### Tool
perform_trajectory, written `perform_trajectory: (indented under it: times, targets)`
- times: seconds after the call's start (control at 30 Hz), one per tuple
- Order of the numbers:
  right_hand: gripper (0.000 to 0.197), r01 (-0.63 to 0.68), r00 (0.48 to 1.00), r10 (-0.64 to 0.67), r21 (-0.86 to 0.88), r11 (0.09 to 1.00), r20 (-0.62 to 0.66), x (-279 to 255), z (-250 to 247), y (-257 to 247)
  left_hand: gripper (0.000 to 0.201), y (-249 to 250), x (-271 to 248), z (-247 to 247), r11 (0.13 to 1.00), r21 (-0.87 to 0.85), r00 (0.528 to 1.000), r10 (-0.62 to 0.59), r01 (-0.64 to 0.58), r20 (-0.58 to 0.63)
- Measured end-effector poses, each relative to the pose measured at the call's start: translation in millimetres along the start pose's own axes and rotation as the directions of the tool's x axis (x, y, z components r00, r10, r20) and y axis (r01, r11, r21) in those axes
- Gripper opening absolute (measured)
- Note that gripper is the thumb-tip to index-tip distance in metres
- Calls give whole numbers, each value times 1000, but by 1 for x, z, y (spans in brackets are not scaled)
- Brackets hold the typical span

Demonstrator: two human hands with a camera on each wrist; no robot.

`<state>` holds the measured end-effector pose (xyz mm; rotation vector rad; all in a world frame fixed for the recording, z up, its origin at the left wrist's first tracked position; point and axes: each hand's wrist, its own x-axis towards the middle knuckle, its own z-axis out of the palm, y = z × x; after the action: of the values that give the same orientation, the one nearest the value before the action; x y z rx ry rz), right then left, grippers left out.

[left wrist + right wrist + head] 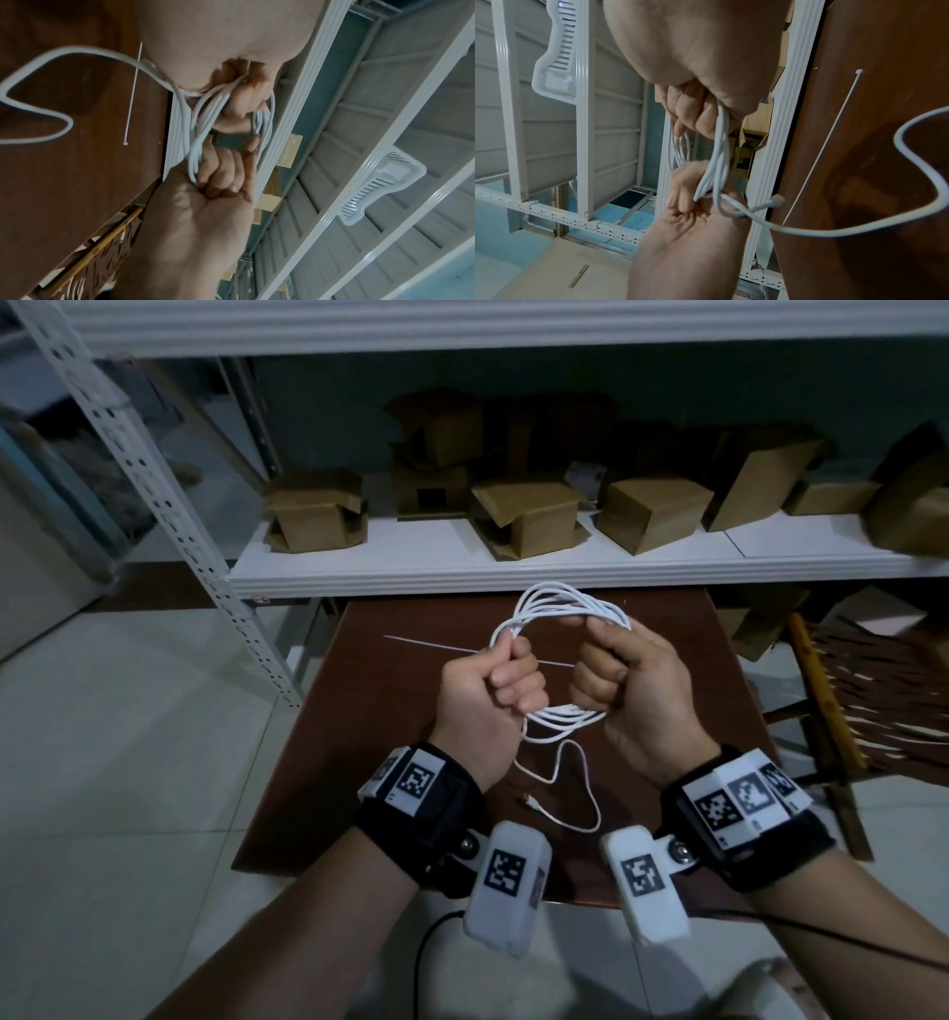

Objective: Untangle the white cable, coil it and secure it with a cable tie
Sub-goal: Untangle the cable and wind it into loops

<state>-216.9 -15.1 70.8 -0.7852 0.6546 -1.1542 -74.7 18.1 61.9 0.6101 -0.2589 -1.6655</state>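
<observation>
The white cable (564,602) is gathered into a coil of several loops, held up above the brown table (359,762). My left hand (495,677) grips the coil's left side in a fist. My right hand (608,667) grips the right side, fingers curled round the strands (194,130). A loose tail (583,788) hangs from the coil's bottom and ends in a connector (529,801) over the table. The connector (777,201) also shows in the right wrist view, next to the bundle (718,162). A thin white cable tie (426,645) lies flat on the table behind my hands, untouched.
A white metal shelf (513,567) with several cardboard boxes (529,516) runs just behind the table. Its perforated upright (169,516) slants down at the left. A woven wooden chair (862,690) stands to the right. A white plastic basket (380,186) sits on a higher shelf.
</observation>
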Motion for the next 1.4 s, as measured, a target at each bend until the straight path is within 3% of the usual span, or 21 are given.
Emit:
perform_trajectory:
  times: [0.17, 0.3, 0.4, 0.53, 0.73, 0.9, 0.97, 1.03, 1.1, 1.17, 1.2, 1.27, 1.4]
  targets:
    - [23, -37, 999, 37, -4, 999, 10, -3, 6, 4, 29, 3, -2, -4, 1000, 13, 1000, -7, 7, 30]
    - [21, -54, 998, 55, -49, 997, 13, -3, 7, 4, 42, 6, -3, -4, 999, 38, 999, 1, -2, 34]
    - [21, -57, 998, 57, -100, 993, 3, -4, 9, 7, 54, 8, 0, -3, 995, 97, 997, 12, -5, -79]
    - [26, -31, 1000, 32, -178, 984, 1, -6, 11, 9, 56, 7, 4, -3, 987, 146, 976, 93, -65, -195]
    - [39, -45, 999, 40, -191, 980, -28, -4, 8, 15, 55, 13, 6, -2, 986, 124, 956, 144, -116, -256]
    - [35, -152, 974, 127, -126, 980, -185, 1, 4, 27, 55, 21, 7, -3, 985, 58, 956, 171, -162, -237]
    - [44, -260, 944, 185, -270, 927, -273, -1, 3, 28, 55, 26, 7, -3, 982, 39, 953, 190, -186, -234]
    - [59, -402, 912, 294, -488, 775, -284, -5, 2, 33, 55, 30, 7, -2, 978, 26, 949, 207, -207, -238]
    - [71, -539, 835, 477, -584, 606, -276, -9, 2, 38, 55, 32, 7, -2, 975, 20, 944, 218, -220, -248]
    - [78, -625, 749, 612, -578, 525, -255, -9, 4, 43, 55, 32, 7, -2, 974, 13, 941, 223, -227, -253]
    - [76, -651, 724, 646, -547, 526, -242, -8, 5, 46, 55, 32, 8, -2, 974, 9, 941, 223, -228, -254]
    - [67, -674, 723, 660, -421, 608, -205, -5, 4, 48, 55, 30, 8, -3, 974, 7, 941, 221, -227, -255]
    - [34, -535, 832, 528, 7, 845, -171, 3, -3, 44, 54, 30, 8, -5, 970, 59, 930, 244, -237, -274]
